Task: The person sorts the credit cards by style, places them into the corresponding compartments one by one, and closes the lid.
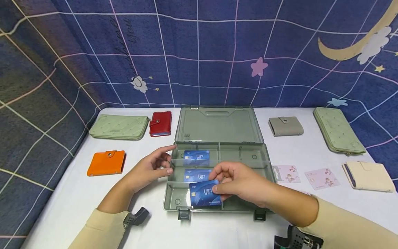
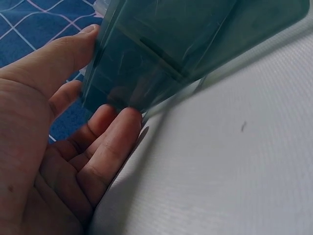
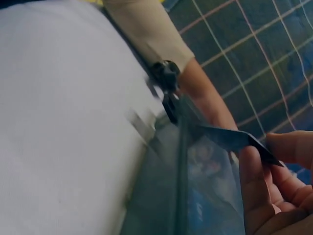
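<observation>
A grey-green translucent plastic box [image 1: 170,204] lies with its lid [image 1: 219,124] swung back. My left hand [image 1: 149,167] holds the box's left side, with thumb and index finger at the wall; in the left wrist view its fingertips [image 2: 128,120] meet the lower edge. Between thumb and fingers, my right hand [image 1: 237,180] pinches a blue VIP card [image 1: 202,195], which overlaps the front left compartment in the head view. One blue card [image 1: 196,156] lies in the back left compartment. Another blue card [image 1: 194,174] lies in the middle left one, partly covered by the right hand.
Pink cards [image 1: 322,178] lie right of the box, some partly hidden by the right arm. Green wallets [image 1: 119,127] stand at both far sides. Around the box are red [image 1: 160,123], orange [image 1: 106,162], grey [image 1: 285,126] and cream [image 1: 369,176] card holders. A patterned curtain [image 1: 199,52] hangs behind.
</observation>
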{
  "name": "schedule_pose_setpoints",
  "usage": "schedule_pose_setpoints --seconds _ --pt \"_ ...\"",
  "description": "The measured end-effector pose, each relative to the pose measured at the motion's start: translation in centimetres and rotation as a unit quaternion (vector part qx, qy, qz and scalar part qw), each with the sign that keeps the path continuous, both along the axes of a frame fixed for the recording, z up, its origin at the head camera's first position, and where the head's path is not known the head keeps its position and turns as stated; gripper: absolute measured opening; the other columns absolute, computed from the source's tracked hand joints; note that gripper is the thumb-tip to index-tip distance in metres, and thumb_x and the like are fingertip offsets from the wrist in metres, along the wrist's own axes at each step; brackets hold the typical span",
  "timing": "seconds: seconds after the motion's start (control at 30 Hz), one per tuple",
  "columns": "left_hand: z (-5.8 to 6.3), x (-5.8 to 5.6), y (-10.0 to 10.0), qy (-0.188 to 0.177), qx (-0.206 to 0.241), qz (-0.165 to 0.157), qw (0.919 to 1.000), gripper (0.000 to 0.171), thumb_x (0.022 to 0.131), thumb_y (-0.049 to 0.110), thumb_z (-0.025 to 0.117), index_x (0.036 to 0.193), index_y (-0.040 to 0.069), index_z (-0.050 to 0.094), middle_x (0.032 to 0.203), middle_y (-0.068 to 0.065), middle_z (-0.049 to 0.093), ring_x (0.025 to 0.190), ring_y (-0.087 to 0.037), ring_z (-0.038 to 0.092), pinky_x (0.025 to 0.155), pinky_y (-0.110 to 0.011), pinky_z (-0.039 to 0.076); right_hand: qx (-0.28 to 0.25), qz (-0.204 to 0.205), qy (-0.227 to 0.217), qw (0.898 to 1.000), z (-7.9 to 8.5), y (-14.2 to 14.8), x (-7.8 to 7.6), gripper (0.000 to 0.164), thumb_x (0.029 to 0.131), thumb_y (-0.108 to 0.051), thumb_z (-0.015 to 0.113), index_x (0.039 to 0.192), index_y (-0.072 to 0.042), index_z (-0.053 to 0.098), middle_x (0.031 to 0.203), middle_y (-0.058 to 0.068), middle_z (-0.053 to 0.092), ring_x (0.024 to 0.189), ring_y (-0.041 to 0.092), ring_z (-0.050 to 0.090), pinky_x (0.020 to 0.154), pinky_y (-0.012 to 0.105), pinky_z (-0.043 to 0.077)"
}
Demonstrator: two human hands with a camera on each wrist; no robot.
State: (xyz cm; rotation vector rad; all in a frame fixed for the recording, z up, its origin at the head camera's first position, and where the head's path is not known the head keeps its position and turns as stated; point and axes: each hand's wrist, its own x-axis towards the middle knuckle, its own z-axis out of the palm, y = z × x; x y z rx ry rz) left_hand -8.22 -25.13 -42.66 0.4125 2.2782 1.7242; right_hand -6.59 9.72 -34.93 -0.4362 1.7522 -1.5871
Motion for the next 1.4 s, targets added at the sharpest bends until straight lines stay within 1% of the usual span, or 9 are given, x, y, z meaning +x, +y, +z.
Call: schedule_pose_setpoints --seconds 0.13,0.4,0.5,0.67,0.87,1.03,1.13,1.23,1.4 --pt "0.1 0.0 0.1 -0.008 0.0 0.001 1.0 0.079 0.092 0.005 0.083 0.161 0.014 0.046 0.124 -0.017 0.056 0.108 -0.028 0.061 0.092 -0.023 0.056 0.009 -0.003 -0.015 1.0 -0.3 -1.5 0.4 0.025 0.093 -0.001 0.077 0.115 0.005 0.066 0.098 0.013 0.064 0.08 0.019 0.069 0.079 0.039 0.064" --pt "-0.1 -0.1 0.1 -0.012 0.001 0.004 0.9999 0.079 0.092 0.006 0.083 0.161 0.015 0.046 0.123 -0.017 0.057 0.108 -0.028 0.062 0.091 -0.024 0.056 0.023 -0.016 -0.011 1.0 -0.8 -3.7 0.6 0.021 0.092 0.001 0.078 0.111 0.004 0.07 0.098 0.013 0.067 0.081 0.021 0.073 0.077 0.039 0.065" --pt "-0.1 -0.1 0.0 -0.009 0.001 0.003 1.0 0.078 0.093 0.007 0.083 0.161 0.014 0.046 0.123 -0.017 0.057 0.108 -0.028 0.062 0.091 -0.024 0.056 0.026 -0.022 0.003 0.999 -0.9 -4.1 0.7 0.019 0.092 0.001 0.078 0.11 0.003 0.072 0.096 0.011 0.07 0.079 0.02 0.073 0.076 0.038 0.065" --pt "-0.2 -0.1 0.0 -0.006 0.006 0.003 1.0 0.077 0.093 0.006 0.082 0.161 0.013 0.046 0.123 -0.019 0.057 0.107 -0.027 0.062 0.091 -0.024 0.056 0.041 -0.023 0.042 0.998 -1.0 -4.3 1.0 0.021 0.09 0.001 0.081 0.111 0.0 0.075 0.096 0.008 0.072 0.074 0.02 0.074 0.073 0.037 0.065" --pt "-0.3 -0.1 0.0 -0.001 0.004 0.003 1.0 0.076 0.094 0.004 0.081 0.16 0.011 0.047 0.121 -0.019 0.057 0.105 -0.026 0.062 0.09 -0.024 0.056 0.079 0.008 0.083 0.993 -0.6 -3.4 0.9 0.037 0.086 -0.007 0.086 0.122 -0.005 0.077 0.108 0.004 0.075 0.085 0.016 0.075 0.076 0.032 0.061" --pt "-0.2 -0.1 0.0 0.002 -0.001 0.005 1.0 0.076 0.093 0.004 0.082 0.16 0.012 0.047 0.121 -0.017 0.057 0.105 -0.026 0.062 0.089 -0.024 0.056 0.087 0.056 0.092 0.99 0.2 -2.4 0.7 0.053 0.089 -0.013 0.086 0.137 0.0 0.069 0.126 0.013 0.073 0.098 0.019 0.078 0.083 0.032 0.063" --pt "-0.2 -0.1 0.0 0.003 0.002 0.005 1.0 0.077 0.092 0.003 0.082 0.16 0.011 0.047 0.12 -0.017 0.057 0.104 -0.026 0.062 0.089 -0.023 0.056 0.089 0.078 0.087 0.989 0.7 -1.8 0.5 0.058 0.091 -0.014 0.085 0.143 0.001 0.064 0.132 0.016 0.071 0.103 0.019 0.076 0.086 0.032 0.062" --pt "-0.2 -0.1 0.0 0.005 0.006 0.002 1.0 0.076 0.093 0.003 0.082 0.16 0.011 0.047 0.12 -0.017 0.056 0.104 -0.025 0.062 0.089 -0.023 0.056 0.095 0.092 0.081 0.988 1.0 -1.1 0.2 0.06 0.091 -0.014 0.084 0.145 0.0 0.063 0.131 0.014 0.072 0.103 0.019 0.076 0.086 0.033 0.062" --pt "-0.3 -0.1 0.0 0.007 0.002 0.001 1.0 0.076 0.092 0.003 0.082 0.16 0.011 0.047 0.12 -0.018 0.057 0.104 -0.024 0.062 0.089 -0.023 0.056 0.096 0.09 0.094 0.987 1.3 0.1 -0.4 0.049 0.091 -0.015 0.084 0.135 -0.001 0.069 0.12 0.01 0.075 0.097 0.022 0.075 0.083 0.03 0.061"
